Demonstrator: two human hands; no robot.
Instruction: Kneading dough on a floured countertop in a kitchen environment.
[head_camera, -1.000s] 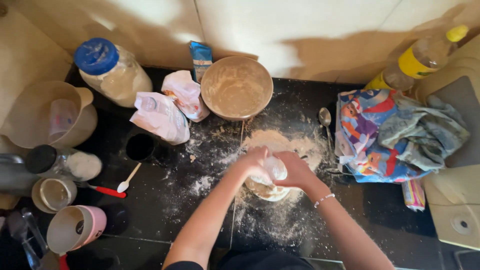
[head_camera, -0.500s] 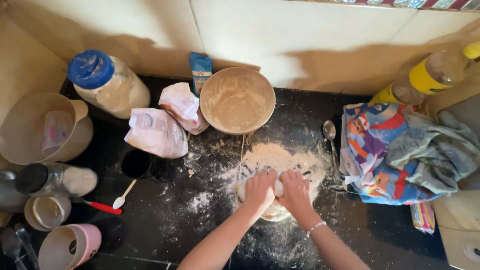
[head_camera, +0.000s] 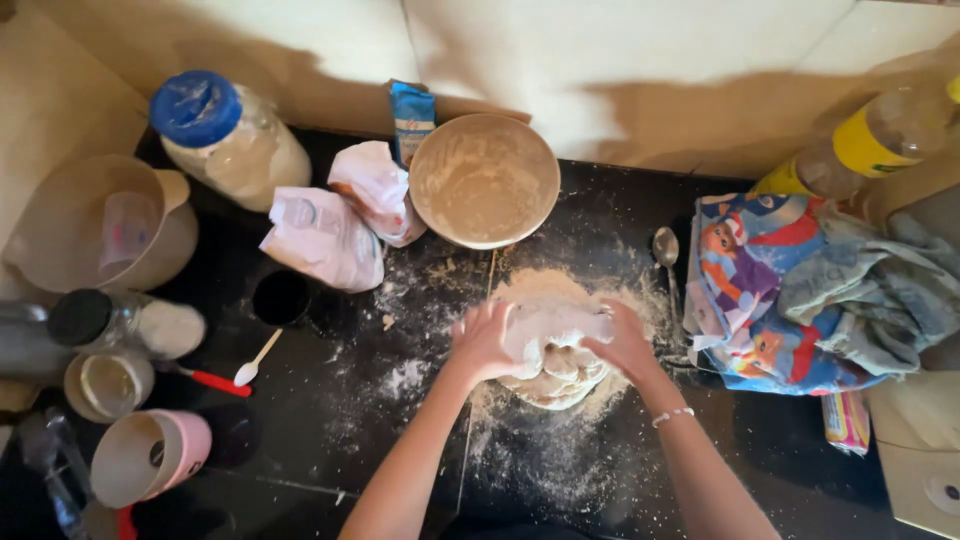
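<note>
Pale, lumpy dough sits on the floured black table — left hand and right hand clasp it, fingers curled round.

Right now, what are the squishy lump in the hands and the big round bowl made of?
The lump looks like soft, pale, floury dough: it dents and folds under the left hand and right hand. The bowl seems smooth plastic or ceramic, beige with a matt flour dusting; I can't tell which.
</note>
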